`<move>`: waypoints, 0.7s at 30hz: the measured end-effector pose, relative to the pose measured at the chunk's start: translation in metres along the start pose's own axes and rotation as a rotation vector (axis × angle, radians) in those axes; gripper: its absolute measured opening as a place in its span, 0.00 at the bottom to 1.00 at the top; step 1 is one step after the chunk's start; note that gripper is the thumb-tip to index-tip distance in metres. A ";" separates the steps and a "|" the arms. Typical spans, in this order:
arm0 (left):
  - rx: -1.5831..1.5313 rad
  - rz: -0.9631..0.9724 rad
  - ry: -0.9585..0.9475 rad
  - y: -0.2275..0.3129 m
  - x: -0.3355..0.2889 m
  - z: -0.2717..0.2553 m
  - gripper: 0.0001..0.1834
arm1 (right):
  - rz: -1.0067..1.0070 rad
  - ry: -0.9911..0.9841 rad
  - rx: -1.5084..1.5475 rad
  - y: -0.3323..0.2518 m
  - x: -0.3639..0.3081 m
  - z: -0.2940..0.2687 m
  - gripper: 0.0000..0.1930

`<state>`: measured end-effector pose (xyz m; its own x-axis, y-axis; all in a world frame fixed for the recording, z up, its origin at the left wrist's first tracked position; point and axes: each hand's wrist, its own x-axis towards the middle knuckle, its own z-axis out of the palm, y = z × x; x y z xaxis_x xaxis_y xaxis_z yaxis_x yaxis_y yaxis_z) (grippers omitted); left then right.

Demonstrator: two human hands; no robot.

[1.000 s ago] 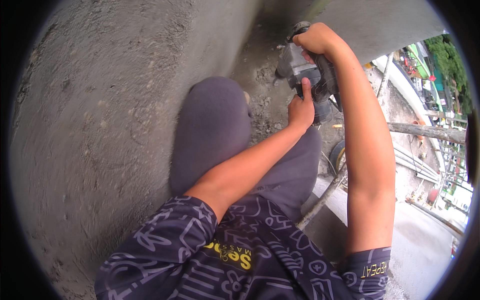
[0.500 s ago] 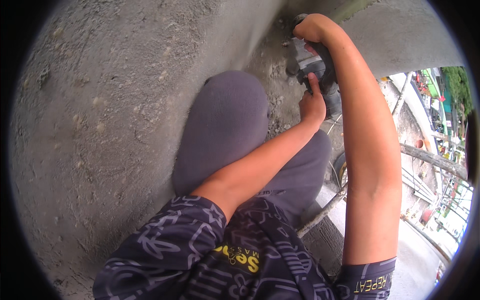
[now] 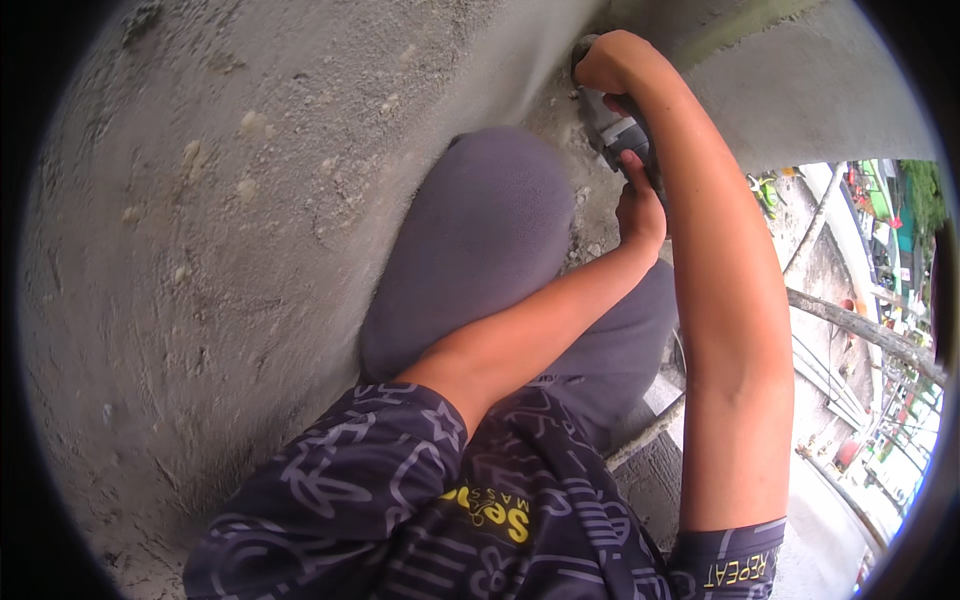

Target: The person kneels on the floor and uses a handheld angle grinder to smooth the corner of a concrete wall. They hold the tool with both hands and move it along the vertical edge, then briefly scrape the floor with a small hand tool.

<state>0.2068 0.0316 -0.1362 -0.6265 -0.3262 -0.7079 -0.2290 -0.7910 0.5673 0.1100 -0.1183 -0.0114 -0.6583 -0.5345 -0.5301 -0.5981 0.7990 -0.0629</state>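
Looking down through the head view, I've got both hands up near the top of the frame on one power tool, grey and black, looks like a small angle grinder, pushed into the corner where the rough concrete wall meets another grey surface. Right hand is wrapped closed over the front end of the tool, knuckles up. Left hand is curled around the rear of the body from below, fingers hidden behind it, so I can't tell exactly how tight that grip is.

Handling guess: the tool is rigid and fairly hefty for its size, hard plastic and metal, not fragile, but probably dusty and a bit slick. Two-handed hold makes sense, one on the head, one on the body, well away from the working end, which I can't see here.

Count: one tool, two hands, one bent knee in grey trousers resting against the wall just below the tool. Off to the right there's a long drop to a street with a few bare poles.
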 end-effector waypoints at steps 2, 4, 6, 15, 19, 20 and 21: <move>0.010 -0.030 -0.016 -0.004 0.005 -0.001 0.65 | 0.057 0.029 0.011 0.001 -0.001 0.004 0.18; 0.042 0.002 -0.005 -0.009 0.007 -0.001 0.65 | 0.037 0.026 -0.019 0.003 -0.003 0.008 0.19; 0.030 0.017 0.021 -0.015 0.008 -0.003 0.65 | 0.012 0.004 -0.037 0.003 -0.006 0.013 0.19; 0.101 0.082 0.100 -0.017 0.006 -0.002 0.65 | -0.038 -0.020 -0.030 0.016 -0.019 0.004 0.15; 0.229 0.150 0.116 -0.025 -0.002 -0.001 0.62 | -0.032 0.046 -0.062 0.048 -0.026 0.007 0.17; 0.254 0.168 0.108 -0.028 -0.002 -0.001 0.60 | -0.004 0.063 -0.034 0.058 -0.029 0.008 0.15; 0.286 0.193 0.130 -0.032 -0.003 -0.001 0.59 | 0.021 0.074 -0.011 0.066 -0.031 0.011 0.15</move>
<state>0.2163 0.0569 -0.1526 -0.5826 -0.5334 -0.6132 -0.3262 -0.5376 0.7775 0.0961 -0.0460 -0.0087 -0.7027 -0.5368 -0.4669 -0.5885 0.8074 -0.0424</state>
